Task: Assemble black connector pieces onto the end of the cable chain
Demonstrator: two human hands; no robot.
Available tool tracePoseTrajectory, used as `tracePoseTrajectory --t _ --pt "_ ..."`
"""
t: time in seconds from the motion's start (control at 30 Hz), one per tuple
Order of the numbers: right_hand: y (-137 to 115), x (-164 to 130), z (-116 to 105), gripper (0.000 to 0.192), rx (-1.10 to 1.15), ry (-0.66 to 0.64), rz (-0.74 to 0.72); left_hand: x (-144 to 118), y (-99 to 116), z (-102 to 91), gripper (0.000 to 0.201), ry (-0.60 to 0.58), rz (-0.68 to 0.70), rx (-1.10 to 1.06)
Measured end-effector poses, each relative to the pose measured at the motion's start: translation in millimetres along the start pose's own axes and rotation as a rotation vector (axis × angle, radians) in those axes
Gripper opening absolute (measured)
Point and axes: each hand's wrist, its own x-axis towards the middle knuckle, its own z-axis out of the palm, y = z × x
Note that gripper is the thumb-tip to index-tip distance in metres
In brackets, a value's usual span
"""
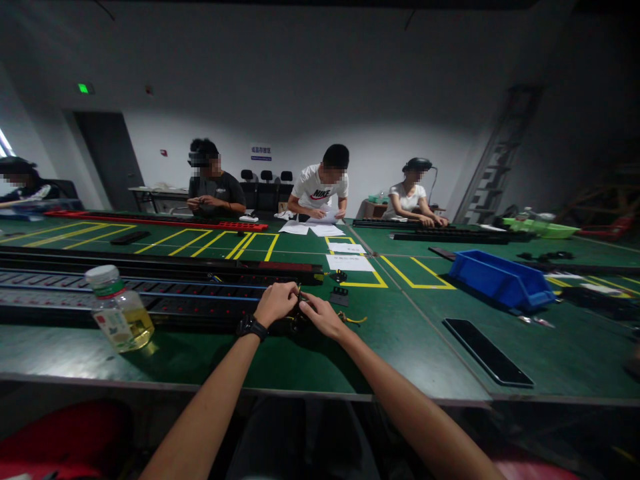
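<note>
My left hand [277, 301], with a black watch [252, 328] on its wrist, is closed at the right end of a long black panel [200, 299] with rows of red dots and a blue strip. Close beside it, my right hand [323, 316] is also closed. The fingers of both meet around something small and dark, mostly hidden by them. Yellow wires [354, 320] stick out on the table just right of my right hand. A small black part [340, 295] lies beyond that hand.
A bottle of yellow liquid [120, 310] stands at left, in front of the panel. At right are a phone [487, 352] and a blue bin [503, 280]. Paper sheets [350, 262] lie on the green table [400, 347]. Several people are across the table.
</note>
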Motion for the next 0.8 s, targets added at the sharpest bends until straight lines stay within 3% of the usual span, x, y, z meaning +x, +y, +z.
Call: tracePoseTrajectory --t 0.8 --pt "-4.3 0.9 -1.4 0.058 0.011 0.004 0.012 0.2 -0.1 0.9 0.020 0.001 -0.010 -0.011"
